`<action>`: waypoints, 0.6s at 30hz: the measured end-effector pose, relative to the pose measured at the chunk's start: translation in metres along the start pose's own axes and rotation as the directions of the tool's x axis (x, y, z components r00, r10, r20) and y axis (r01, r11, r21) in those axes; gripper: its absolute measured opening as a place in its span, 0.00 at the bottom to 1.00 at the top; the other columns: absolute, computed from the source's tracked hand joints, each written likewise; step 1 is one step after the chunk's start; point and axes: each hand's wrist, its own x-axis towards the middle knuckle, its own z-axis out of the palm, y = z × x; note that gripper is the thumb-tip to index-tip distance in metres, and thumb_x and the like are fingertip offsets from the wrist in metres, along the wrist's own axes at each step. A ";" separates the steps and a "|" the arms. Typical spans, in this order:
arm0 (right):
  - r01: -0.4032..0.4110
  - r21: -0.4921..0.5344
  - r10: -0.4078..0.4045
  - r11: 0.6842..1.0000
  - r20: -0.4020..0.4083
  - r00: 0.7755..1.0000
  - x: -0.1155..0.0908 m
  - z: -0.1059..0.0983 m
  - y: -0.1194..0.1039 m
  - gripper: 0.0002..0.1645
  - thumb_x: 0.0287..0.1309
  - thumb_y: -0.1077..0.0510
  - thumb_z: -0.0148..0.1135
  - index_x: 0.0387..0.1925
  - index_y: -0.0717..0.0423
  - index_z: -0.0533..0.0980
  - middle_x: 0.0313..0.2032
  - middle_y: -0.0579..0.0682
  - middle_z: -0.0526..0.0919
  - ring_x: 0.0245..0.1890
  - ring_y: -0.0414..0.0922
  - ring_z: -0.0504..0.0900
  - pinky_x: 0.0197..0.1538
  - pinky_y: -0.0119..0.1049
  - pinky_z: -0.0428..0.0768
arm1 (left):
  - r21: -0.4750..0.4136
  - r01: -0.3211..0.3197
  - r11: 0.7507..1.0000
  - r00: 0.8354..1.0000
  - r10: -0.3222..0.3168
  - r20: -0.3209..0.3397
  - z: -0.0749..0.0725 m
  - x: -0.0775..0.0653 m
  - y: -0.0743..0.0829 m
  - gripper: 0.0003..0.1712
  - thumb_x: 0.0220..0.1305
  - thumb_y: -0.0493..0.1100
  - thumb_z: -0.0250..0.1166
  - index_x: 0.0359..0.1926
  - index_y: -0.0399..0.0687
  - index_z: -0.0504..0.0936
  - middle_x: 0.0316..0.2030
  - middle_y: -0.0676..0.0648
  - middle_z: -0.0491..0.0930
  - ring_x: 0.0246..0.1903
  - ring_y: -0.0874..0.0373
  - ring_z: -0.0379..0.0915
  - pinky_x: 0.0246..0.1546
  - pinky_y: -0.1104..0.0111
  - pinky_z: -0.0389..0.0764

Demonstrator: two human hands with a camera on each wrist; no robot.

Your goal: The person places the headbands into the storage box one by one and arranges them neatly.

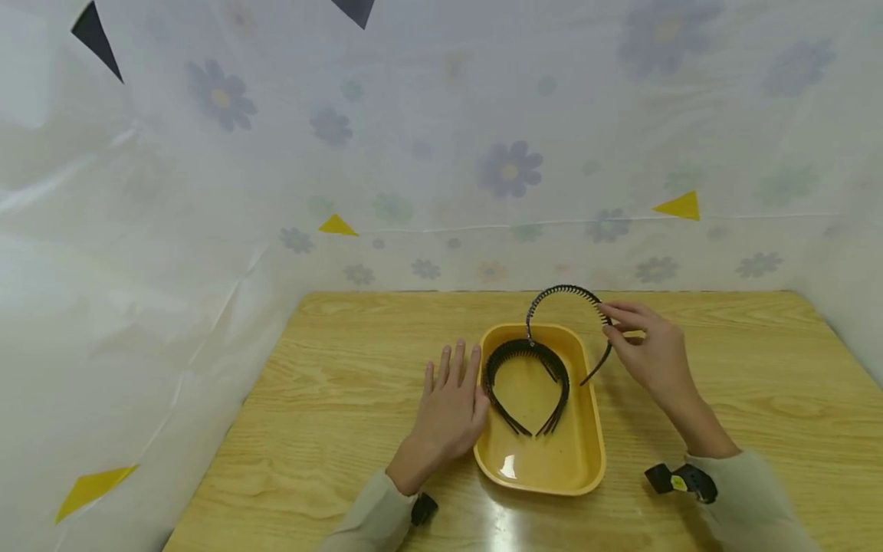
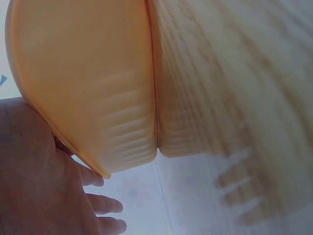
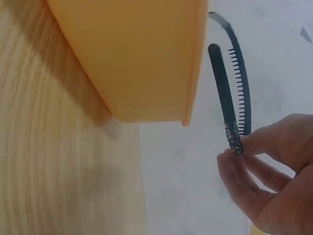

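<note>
Between thumb and fingers, my right hand (image 1: 651, 349) pinches one side of a black toothed headband (image 1: 567, 288), raised over the right rim of a yellow plastic tray (image 1: 538, 479). In the right wrist view the headband (image 3: 223, 88) shows a speckled, glittery stretch near the fingertips, and its two ends point away from the hand. Several more black headbands (image 1: 564, 383) lie nested together inside the tray, toward its far end. My left hand (image 1: 448, 410) rests along the tray's left rim with fingers straight; the left wrist view shows the palm beside the tray wall (image 2: 88, 98).
The tray stands on a wood-grain table (image 1: 331, 429). Behind the table hangs a pale, flower-patterned sheet (image 1: 428, 153) with yellow triangles (image 1: 681, 206) on it. Each wrist carries a black strap device (image 1: 690, 481).
</note>
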 end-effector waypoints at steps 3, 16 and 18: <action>0.016 -0.013 -0.015 1.000 0.004 1.000 0.000 0.002 -0.001 0.20 0.57 0.74 0.70 0.52 0.64 0.86 0.49 0.61 0.86 0.36 0.25 0.81 0.39 0.11 0.73 | -0.003 -0.004 1.000 1.000 0.004 -0.002 0.000 0.000 0.000 0.36 0.80 0.51 0.35 0.83 0.50 0.44 0.82 0.43 0.37 0.80 0.44 0.29 0.76 0.43 0.37; 0.060 -0.028 -0.059 0.998 0.046 0.997 -0.002 0.008 -0.009 0.20 0.55 0.77 0.68 0.50 0.65 0.86 0.48 0.61 0.86 0.35 0.55 0.86 0.37 0.10 0.72 | -0.010 -0.013 1.000 1.000 0.013 -0.008 -0.001 0.001 0.001 0.36 0.80 0.51 0.35 0.83 0.50 0.44 0.82 0.42 0.38 0.80 0.41 0.33 0.76 0.43 0.39; 0.067 -0.033 -0.065 0.997 0.050 0.997 -0.002 0.009 -0.011 0.20 0.55 0.77 0.68 0.49 0.64 0.86 0.48 0.61 0.87 0.34 0.55 0.86 0.35 0.10 0.72 | -0.013 -0.010 1.000 1.000 0.010 -0.003 -0.001 0.001 0.001 0.36 0.80 0.51 0.34 0.83 0.50 0.43 0.82 0.42 0.38 0.80 0.42 0.32 0.76 0.43 0.39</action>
